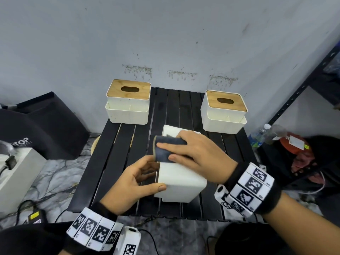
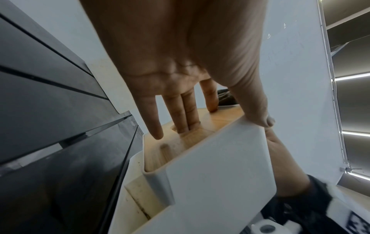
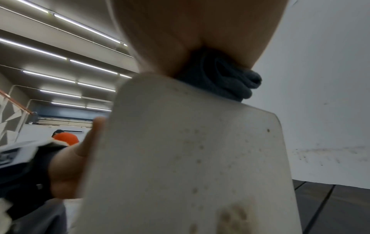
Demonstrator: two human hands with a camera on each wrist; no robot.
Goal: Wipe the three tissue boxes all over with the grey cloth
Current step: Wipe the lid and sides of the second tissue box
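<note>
A tissue box (image 1: 181, 183) is wiped on its side at the middle of a black slatted table (image 1: 114, 155)

The box is gripped by the left hand (image 1: 128, 183), two fingers hooked into its wooden lid's slot; a folded grey cloth (image 1: 166, 149) is pressed to its upturned face under the right hand (image 1: 198, 155), fingers laid flat. Two upright tissue boxes (image 1: 127, 102) (image 1: 223, 111) are seen at the far corners

Your right grip (image 3: 192, 36) fills the top of the view, blurred, pressing the bunched grey cloth (image 3: 230, 79) onto the upper edge of the white tissue box (image 3: 190, 158) directly beneath it. The box face toward you is speckled with brownish spots. Your left grip (image 3: 80, 158) touches the box's left side. Below right of your grip, the dark slatted surface (image 3: 330, 205) shows.
</note>
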